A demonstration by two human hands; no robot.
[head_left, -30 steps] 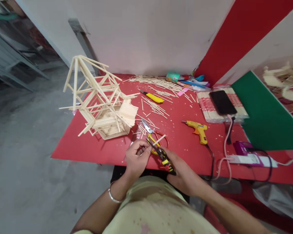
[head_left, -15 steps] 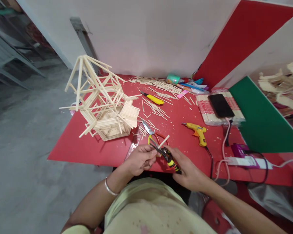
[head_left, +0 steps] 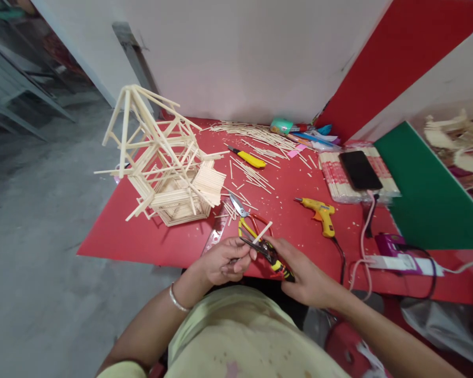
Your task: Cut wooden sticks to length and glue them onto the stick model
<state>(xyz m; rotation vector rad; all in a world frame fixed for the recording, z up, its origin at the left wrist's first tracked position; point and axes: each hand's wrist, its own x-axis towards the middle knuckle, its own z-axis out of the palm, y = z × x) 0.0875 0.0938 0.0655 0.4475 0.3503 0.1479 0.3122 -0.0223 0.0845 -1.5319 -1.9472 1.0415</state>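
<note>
My right hand [head_left: 303, 273] grips yellow-and-black cutting pliers [head_left: 268, 254] at the near edge of the red table [head_left: 142, 241]. The plier jaws point left toward my left hand [head_left: 224, 260], whose fingers are pinched on a short wooden stick [head_left: 262, 232] that pokes up past the jaws. Both hands meet just in front of my body. Red-and-yellow-handled scissors [head_left: 246, 218] lie on the table right behind the hands.
A wooden stick house frame [head_left: 161, 163] stands at the table's left. Loose sticks [head_left: 256, 139], a yellow utility knife [head_left: 247, 156], a yellow glue gun [head_left: 319, 212], a phone [head_left: 360, 170] on stick packets and a power strip [head_left: 402, 260] with cables lie around. A ruler [head_left: 216, 233] lies by my left hand.
My hands stay together at the near edge; the pliers and stick shifted slightly right and up. The camera view moved a little.
</note>
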